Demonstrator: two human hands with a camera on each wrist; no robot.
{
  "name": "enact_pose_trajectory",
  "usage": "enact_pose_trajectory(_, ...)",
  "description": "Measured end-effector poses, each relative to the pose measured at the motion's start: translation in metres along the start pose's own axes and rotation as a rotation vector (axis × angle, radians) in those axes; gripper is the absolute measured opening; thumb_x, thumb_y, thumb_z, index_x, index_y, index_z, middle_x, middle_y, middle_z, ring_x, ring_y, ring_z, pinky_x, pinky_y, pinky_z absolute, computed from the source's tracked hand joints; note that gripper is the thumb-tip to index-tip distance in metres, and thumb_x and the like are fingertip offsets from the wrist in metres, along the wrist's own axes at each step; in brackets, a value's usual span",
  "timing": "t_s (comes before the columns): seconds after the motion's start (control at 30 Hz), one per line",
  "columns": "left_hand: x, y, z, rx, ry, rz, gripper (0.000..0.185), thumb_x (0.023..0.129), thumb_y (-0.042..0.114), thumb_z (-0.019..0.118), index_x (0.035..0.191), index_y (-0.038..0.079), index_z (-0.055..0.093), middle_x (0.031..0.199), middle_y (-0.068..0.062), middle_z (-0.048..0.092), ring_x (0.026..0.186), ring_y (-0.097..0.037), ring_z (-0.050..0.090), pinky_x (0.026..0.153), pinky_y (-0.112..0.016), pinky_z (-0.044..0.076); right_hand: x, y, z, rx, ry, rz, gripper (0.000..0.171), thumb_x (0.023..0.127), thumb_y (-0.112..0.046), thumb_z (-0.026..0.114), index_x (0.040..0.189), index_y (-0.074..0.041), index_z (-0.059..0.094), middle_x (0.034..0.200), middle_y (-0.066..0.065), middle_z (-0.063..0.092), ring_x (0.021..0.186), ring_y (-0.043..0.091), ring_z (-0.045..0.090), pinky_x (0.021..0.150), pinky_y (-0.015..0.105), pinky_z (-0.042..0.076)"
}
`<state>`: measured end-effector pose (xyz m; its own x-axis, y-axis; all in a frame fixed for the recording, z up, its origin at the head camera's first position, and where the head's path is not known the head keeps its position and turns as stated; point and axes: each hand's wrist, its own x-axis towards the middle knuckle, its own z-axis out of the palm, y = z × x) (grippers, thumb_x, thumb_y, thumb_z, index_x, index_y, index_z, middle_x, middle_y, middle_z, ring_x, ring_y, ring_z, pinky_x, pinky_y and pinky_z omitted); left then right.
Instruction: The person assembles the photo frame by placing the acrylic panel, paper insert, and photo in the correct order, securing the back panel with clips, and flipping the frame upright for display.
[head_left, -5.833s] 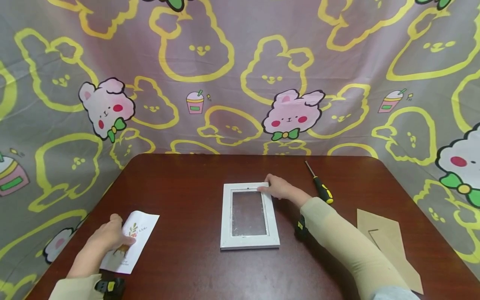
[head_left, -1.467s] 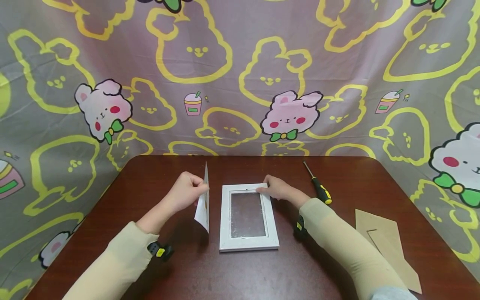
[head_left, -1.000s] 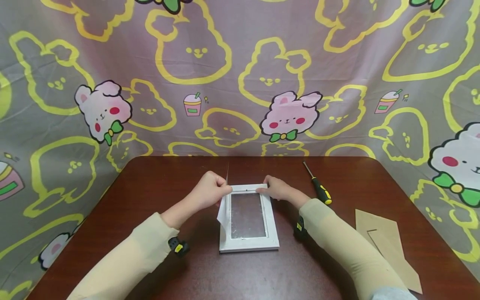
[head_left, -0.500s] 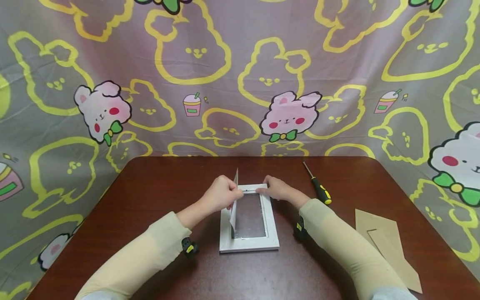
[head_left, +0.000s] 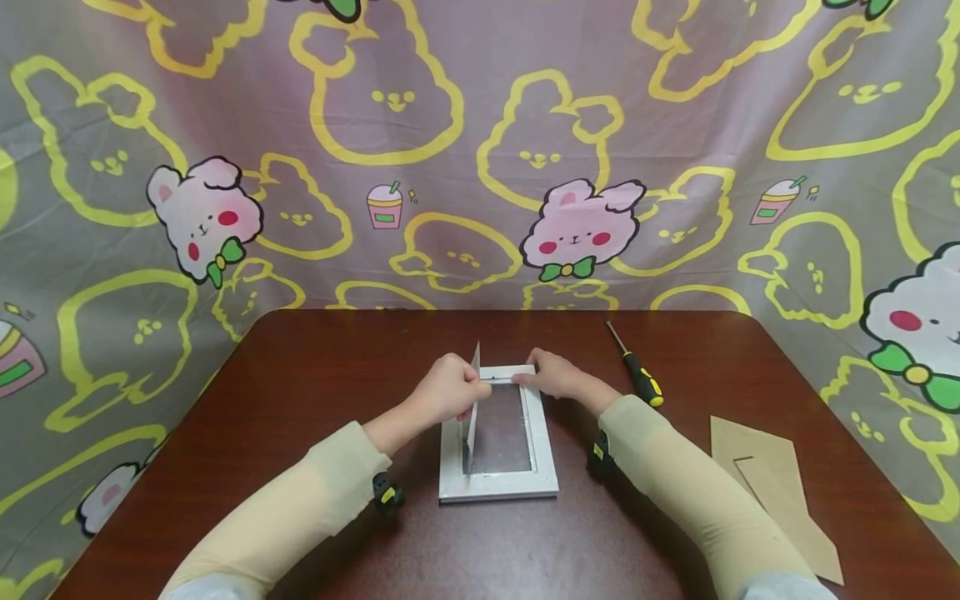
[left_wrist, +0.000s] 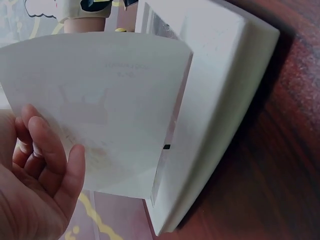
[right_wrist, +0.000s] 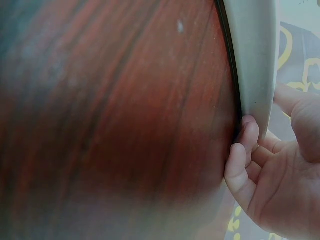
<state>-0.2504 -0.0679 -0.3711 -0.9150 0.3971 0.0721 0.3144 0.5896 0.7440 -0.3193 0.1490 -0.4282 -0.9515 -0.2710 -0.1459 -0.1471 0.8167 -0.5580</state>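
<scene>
— Reddish-brown table (head_left: 337, 350), patterned cloth (head_left: 472, 50) behind. Stock so far?

— White frame (head_left: 498, 485), centre, held at its upper-right corner by the right hand (head_left: 553, 375). Paper sheet (left_wrist: 120, 100), pinched in the left hand (head_left: 450, 387), on edge over the opening. Outstanding, I'd judge: sheet not flat; brown board (head_left: 780, 475), lower right, unfitted. Screwdriver (head_left: 643, 383), right of centre, untouched.

— Changed?

— Sheet only: formerly lower left, well apart.
</scene>
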Motion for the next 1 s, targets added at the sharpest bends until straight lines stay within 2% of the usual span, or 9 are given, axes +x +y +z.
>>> enact_pose_trajectory(0.2,0.004,0.000,0.003,-0.026,-0.010,0.009,0.040,0.083,0.007,0.057,0.044,0.011,0.050,0.038,0.002,0.046,0.034,-0.008,0.043,0.039,-0.023,0.026,0.000,0.001,-0.001,0.007,0.002,-0.004,0.035,0.092,-0.037,0.067,0.099,-0.006,0.053,0.075,0.008,0.054,0.054,0.019,0.051,0.048,0.029,0.041)
enact_pose_trajectory(0.3,0.004,-0.001,0.006,-0.033,-0.022,-0.007,0.040,0.084,0.008,0.058,0.045,0.011,0.050,0.039,0.003,0.048,0.035,-0.008,0.045,0.039,-0.023,0.028,0.000,0.001,-0.001,0.009,0.001,0.000,0.034,0.092,-0.036,0.067,0.099,-0.006,0.053,0.075,0.008,0.054,0.055,0.019,0.052,0.049,0.029,0.042)
enact_pose_trajectory(0.73,0.007,-0.010,0.020,-0.015,-0.043,-0.038,0.040,0.085,0.010,0.058,0.045,0.011,0.053,0.040,0.003,0.050,0.035,-0.008,0.047,0.038,-0.022,0.028,-0.001,0.003,-0.002,0.006,-0.040,-0.032,0.036,0.094,-0.038,0.064,0.102,-0.006,0.050,0.075,0.007,0.053,0.055,0.018,0.052,0.050,0.028,0.042)
enact_pose_trajectory(1.0,0.008,-0.012,0.027,-0.029,-0.064,-0.027,0.039,0.085,0.009,0.057,0.046,0.011,0.053,0.041,0.003,0.050,0.035,-0.007,0.044,0.039,-0.022,0.028,-0.001,0.005,-0.006,0.070,-0.074,-0.056,0.032,0.100,-0.034,0.053,0.106,-0.002,0.051,0.076,0.009,0.053,0.061,0.019,0.052,0.050,0.030,0.046)
